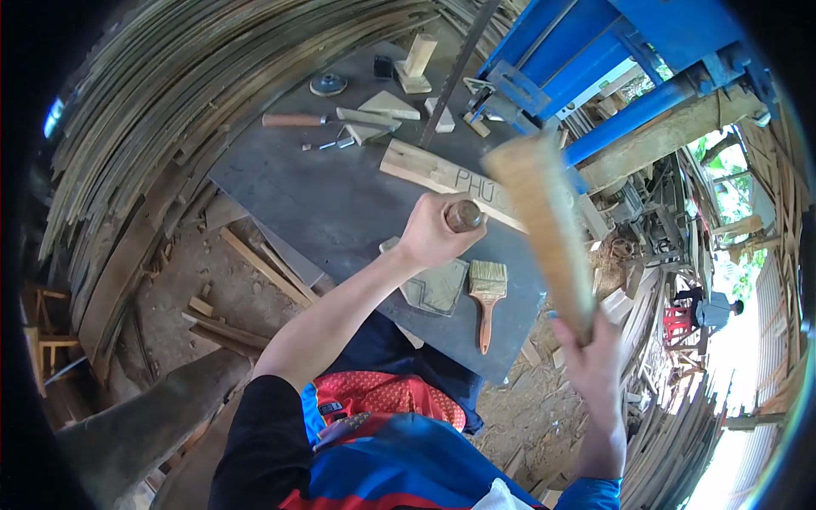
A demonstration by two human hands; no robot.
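My left hand [438, 231] is closed round the upright wooden handle of a chisel [464, 216], seen end-on; its blade is hidden below the fist. Under and beyond that fist lies a pale wooden board [421, 166] with carved or drawn letters. My right hand [591, 353] grips the narrow end of a wooden mallet [540, 212], raised at the right and blurred by motion. The mallet's broad head hides the board's right part and stands apart from the chisel handle. A paintbrush [488, 293] with a wooden handle lies near the table's front edge, beside a flat patterned plate [438, 285].
The dark table [289, 187] also bears a wooden-handled tool [293, 121], wood offcuts [389, 105], a round disc [328, 83] and a small wooden block stand [416, 64]. A blue machine [595, 51] with a vertical blade rises behind. Stacked planks [153, 110] line the left. A person [714, 310] sits far right.
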